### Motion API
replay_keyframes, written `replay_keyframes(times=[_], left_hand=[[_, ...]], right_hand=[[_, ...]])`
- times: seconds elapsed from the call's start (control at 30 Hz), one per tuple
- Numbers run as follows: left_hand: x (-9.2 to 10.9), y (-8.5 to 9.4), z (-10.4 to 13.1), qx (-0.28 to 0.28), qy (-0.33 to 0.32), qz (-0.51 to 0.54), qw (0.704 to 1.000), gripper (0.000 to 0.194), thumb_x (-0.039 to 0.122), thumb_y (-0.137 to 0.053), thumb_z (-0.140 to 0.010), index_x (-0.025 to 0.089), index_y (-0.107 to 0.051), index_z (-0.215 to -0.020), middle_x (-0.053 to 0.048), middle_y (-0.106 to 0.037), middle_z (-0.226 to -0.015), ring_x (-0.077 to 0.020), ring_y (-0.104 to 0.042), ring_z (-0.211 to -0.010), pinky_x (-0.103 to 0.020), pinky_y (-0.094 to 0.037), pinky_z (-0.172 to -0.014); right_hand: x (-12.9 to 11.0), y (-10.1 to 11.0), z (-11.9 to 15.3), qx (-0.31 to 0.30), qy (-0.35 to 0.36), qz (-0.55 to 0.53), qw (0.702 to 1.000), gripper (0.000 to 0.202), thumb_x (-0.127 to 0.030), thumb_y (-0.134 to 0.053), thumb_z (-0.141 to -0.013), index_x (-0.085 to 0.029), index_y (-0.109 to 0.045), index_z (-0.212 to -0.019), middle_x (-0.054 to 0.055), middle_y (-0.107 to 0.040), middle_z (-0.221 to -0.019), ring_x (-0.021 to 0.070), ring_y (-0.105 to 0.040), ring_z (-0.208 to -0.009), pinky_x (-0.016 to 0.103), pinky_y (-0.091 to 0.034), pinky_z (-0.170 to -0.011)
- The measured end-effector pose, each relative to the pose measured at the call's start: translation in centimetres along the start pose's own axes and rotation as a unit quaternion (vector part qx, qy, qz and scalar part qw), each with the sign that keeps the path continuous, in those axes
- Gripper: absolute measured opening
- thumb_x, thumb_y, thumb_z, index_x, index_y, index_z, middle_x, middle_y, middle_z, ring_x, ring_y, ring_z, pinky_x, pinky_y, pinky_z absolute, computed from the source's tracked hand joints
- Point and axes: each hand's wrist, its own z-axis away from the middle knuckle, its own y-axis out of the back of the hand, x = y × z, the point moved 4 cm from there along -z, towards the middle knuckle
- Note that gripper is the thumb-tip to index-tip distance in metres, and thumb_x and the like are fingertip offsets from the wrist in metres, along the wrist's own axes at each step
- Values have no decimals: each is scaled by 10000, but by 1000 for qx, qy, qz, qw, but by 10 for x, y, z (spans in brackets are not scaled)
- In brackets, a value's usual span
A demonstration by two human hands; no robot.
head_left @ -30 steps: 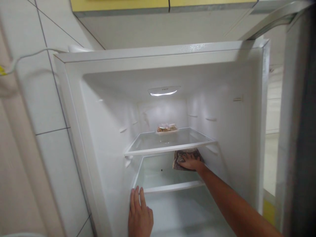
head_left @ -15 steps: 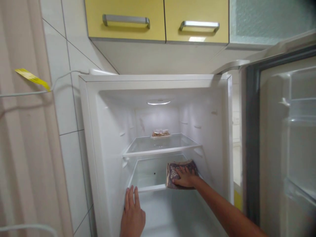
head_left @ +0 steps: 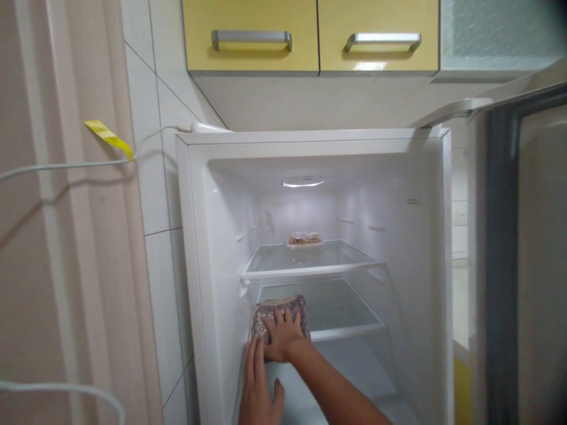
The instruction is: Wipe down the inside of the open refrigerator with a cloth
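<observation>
My right hand (head_left: pixel 286 339) lies flat with fingers spread on top of a folded patterned cloth (head_left: pixel 280 310), pressing it at the left front of the lower glass shelf (head_left: pixel 336 307) in the fridge. The cloth is dark purplish-brown with a pale pattern and hangs a little over the shelf's front edge. My left hand (head_left: pixel 260 383) is just below and to the left, fingers stretched upward near the cloth's lower left corner and the fridge's left wall. Whether its fingertips touch the cloth, I cannot tell. Its palm is turned away and it holds nothing visible.
On the upper glass shelf (head_left: pixel 310 260) sits a wrapped food tray (head_left: pixel 305 239) at the back. The fridge door (head_left: pixel 540 265) stands open on the right. Yellow cupboards (head_left: pixel 252 53) hang above. At the left, a white cable with a yellow tag (head_left: pixel 108 137) runs across a curtain-like surface.
My right hand has slid the cloth from the right side of the lower shelf to its left side, close to my left hand. The view has shifted, so the fridge appears farther right.
</observation>
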Motion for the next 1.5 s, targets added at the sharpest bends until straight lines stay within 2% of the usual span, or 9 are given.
replay_keyframes(times=[0.2, 0.33, 0.47, 0.67, 0.8, 0.9, 1.0, 1.27, 1.5], left_hand=[[-1, 0, -5, -3, 2, -50, 999, 873, 37, -463, -827, 203, -51, -1579, -206, -362, -1594, -339, -341, -1488, -555, -477, -1132], [-13, -19, 0, -21, -50, -113, 992, 954, -40, -449, -735, 166, -51, -1577, -210, -286, -1635, -352, -261, -1517, -529, -503, -1112], [-24, -41, 11, -16, -67, -202, 977, 1040, -77, -451, -652, 210, -64, -1573, -163, -187, -1676, -371, -192, -1536, -519, -547, -1046], [-32, -61, 20, 18, -54, -262, 963, 1013, -35, -500, -676, 231, -106, -1570, -139, -268, -1656, -374, -269, -1515, -451, -597, -882], [-36, -67, 22, 54, -38, -250, 966, 971, 1, -514, -706, 234, -142, -1572, -158, -344, -1622, -376, -330, -1489, -449, -591, -793], [-35, -66, 20, 71, -40, -234, 969, 947, 10, -502, -745, 268, -124, -1574, -167, -475, -1542, -371, -412, -1445, -446, -580, -769], [-32, -61, 16, 49, -34, -221, 973, 979, 18, -521, -737, 260, -83, -1578, -184, -533, -1487, -380, -434, -1427, -454, -577, -785], [-32, -45, 9, -26, -81, -213, 973, 991, 73, -557, -754, 202, -22, -1579, -213, -415, -1539, -418, -290, -1490, -511, -544, -1017], [-23, -30, -2, -3, -126, -208, 970, 938, 80, -525, -798, 190, -16, -1577, -214, -391, -1518, -428, -285, -1482, -544, -520, -1077]], right_hand=[[-8, 0, -36, -16, -13, -21, 1000, 890, -770, -306, -819, -265, -266, -1552, 175, -110, -1686, 470, -44, -1534, 749, 5, -1170], [-3, 2, -61, -10, -27, -16, 999, 870, -763, -287, -828, -279, -265, -1551, 150, -122, -1690, 442, -54, -1544, 740, -12, -1176], [8, 5, -97, -4, -60, -2, 998, 844, -730, -310, -837, -273, -280, -1545, 142, -145, -1688, 427, -93, -1544, 730, -40, -1181], [32, 10, -147, 9, -70, -1, 998, 832, -721, -292, -844, -266, -294, -1541, 161, -158, -1682, 440, -118, -1536, 743, -38, -1165], [37, 12, -157, 4, -52, 0, 999, 832, -728, -306, -832, -286, -299, -1537, 157, -242, -1660, 411, -178, -1532, 722, -55, -1180], [36, 14, -151, 3, -54, 5, 999, 849, -729, -300, -827, -270, -293, -1541, 151, -230, -1666, 413, -166, -1535, 720, -63, -1185], [34, 13, -137, 5, -45, 6, 999, 861, -723, -311, -824, -242, -308, -1538, 157, -226, -1666, 423, -163, -1533, 719, -70, -1190], [40, 14, -57, 20, 24, -7, 999, 786, -667, -344, -840, -276, -345, -1522, 138, -264, -1656, 412, -190, -1527, 710, -84, -1197], [70, 22, 15, 53, 38, -43, 997, 743, -629, -424, -827, -295, -407, -1491, 130, -332, -1631, 408, -227, -1516, 705, -82, -1196]])
